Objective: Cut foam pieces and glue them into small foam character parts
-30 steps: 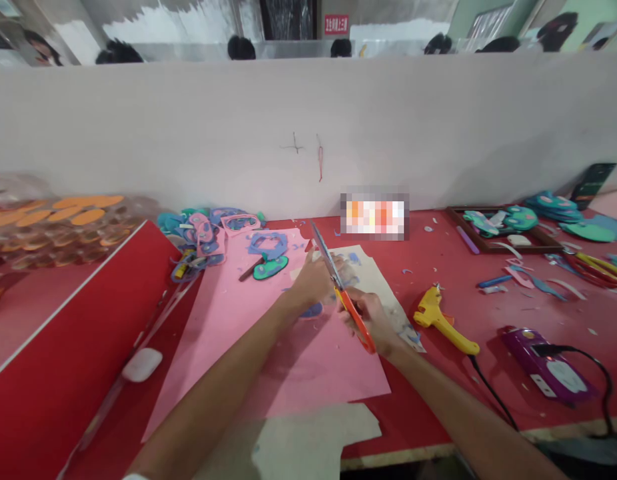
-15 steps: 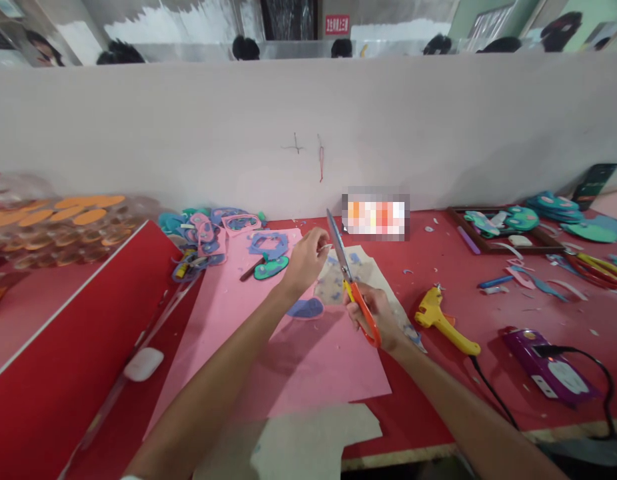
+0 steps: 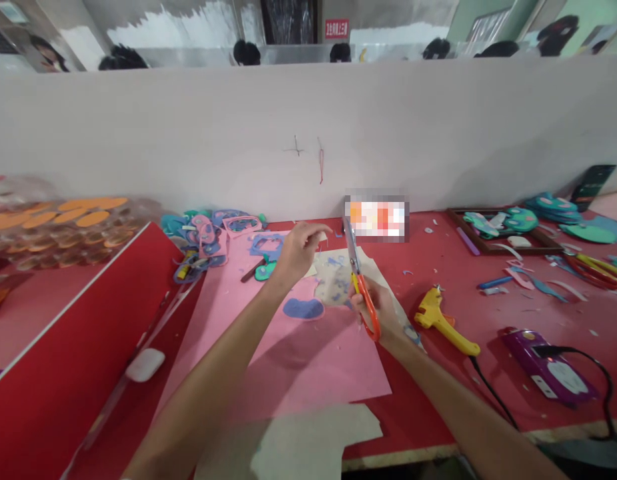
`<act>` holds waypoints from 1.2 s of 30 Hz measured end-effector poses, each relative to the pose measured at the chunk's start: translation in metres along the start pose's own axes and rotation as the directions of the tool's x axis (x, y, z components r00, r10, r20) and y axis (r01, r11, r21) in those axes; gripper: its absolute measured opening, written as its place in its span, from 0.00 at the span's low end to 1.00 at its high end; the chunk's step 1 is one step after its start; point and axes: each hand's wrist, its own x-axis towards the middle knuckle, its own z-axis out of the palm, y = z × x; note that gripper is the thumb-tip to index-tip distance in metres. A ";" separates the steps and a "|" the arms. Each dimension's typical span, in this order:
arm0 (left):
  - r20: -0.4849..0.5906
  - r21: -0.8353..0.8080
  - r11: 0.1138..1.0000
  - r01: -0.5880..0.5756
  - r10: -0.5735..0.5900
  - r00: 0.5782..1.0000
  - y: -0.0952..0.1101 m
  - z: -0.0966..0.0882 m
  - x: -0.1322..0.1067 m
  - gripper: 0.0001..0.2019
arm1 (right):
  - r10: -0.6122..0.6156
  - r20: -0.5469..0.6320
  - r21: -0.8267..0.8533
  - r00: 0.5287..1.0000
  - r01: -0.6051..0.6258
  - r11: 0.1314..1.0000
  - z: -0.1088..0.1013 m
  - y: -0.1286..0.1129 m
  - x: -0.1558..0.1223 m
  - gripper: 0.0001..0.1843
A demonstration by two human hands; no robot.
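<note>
My right hand (image 3: 377,303) grips a pair of scissors (image 3: 368,308) with orange and yellow handles, blades pointing up and away from me. To the left, my left hand (image 3: 299,252) hovers above the pink foam sheet (image 3: 333,367), one finger stretched toward the blades; a pale scrap shows beneath its fingers. Below it lies a blue shape with a pink border (image 3: 303,308). A beige sheet strewn with blue scraps (image 3: 333,283) lies under the scissors. Partly hidden by my left hand are a green foam piece (image 3: 264,270) and a blue cut-out ring (image 3: 263,245).
Foam offcuts (image 3: 206,233) are piled at the back left beside a red panel (image 3: 93,347). On the right lie a yellow glue gun (image 3: 444,321), a purple device with a cable (image 3: 546,367) and a brown tray of foam pieces (image 3: 508,248). A white partition (image 3: 188,133) stands behind.
My left hand has moved slightly left, its finger now extended after pinching a small white bit. The scissors have shifted a little right. More of the blue shape shows.
</note>
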 end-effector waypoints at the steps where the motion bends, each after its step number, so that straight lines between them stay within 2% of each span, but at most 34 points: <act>1: -0.009 -0.008 1.000 -0.002 0.002 1.000 0.003 -0.002 0.000 0.14 | -0.009 -0.039 -0.010 0.999 0.009 1.000 0.001 -0.001 0.000 0.26; 4: -0.037 -0.081 0.997 0.010 -0.013 0.999 0.015 -0.007 -0.001 0.15 | 0.001 -0.090 0.025 0.996 0.001 1.000 0.004 -0.006 -0.003 0.22; 6: -0.059 -0.149 0.989 0.022 -0.031 0.998 0.024 -0.009 -0.002 0.11 | -0.004 -0.080 0.047 0.997 0.008 0.999 0.007 -0.009 -0.004 0.23; 8: -0.070 -0.165 0.986 0.030 -0.042 0.997 0.031 -0.011 -0.003 0.05 | -0.059 -0.072 0.040 0.996 0.062 0.997 0.010 -0.013 -0.004 0.25; 11: -0.073 -0.071 0.997 -0.006 0.001 0.997 0.037 -0.014 -0.005 0.08 | -0.150 -0.029 -0.030 0.988 0.149 0.988 0.011 -0.015 -0.003 0.25; 15: -0.088 0.151 0.984 -0.097 0.111 0.990 0.035 -0.018 -0.008 0.05 | -0.109 0.005 -0.035 0.994 0.109 0.993 0.011 -0.010 -0.004 0.23; 21: -0.025 0.182 0.982 -0.054 0.059 0.998 0.028 -0.018 -0.008 0.02 | -0.058 0.030 -0.011 0.998 0.058 0.998 0.012 -0.011 -0.005 0.24; 25: 0.012 0.241 0.964 -0.114 0.114 0.993 0.024 -0.017 -0.006 0.08 | -0.078 0.030 -0.036 0.996 0.079 0.996 0.011 -0.017 -0.004 0.24; 29: 0.022 0.106 0.991 -0.082 0.080 0.997 0.024 -0.016 -0.005 0.03 | -0.051 0.036 -0.030 0.998 0.052 0.998 0.009 -0.010 -0.005 0.24; 36: -0.006 -0.148 0.988 0.039 -0.041 0.999 0.026 -0.015 -0.004 0.09 | -0.043 0.061 -0.022 0.997 0.045 0.999 0.009 -0.002 -0.006 0.26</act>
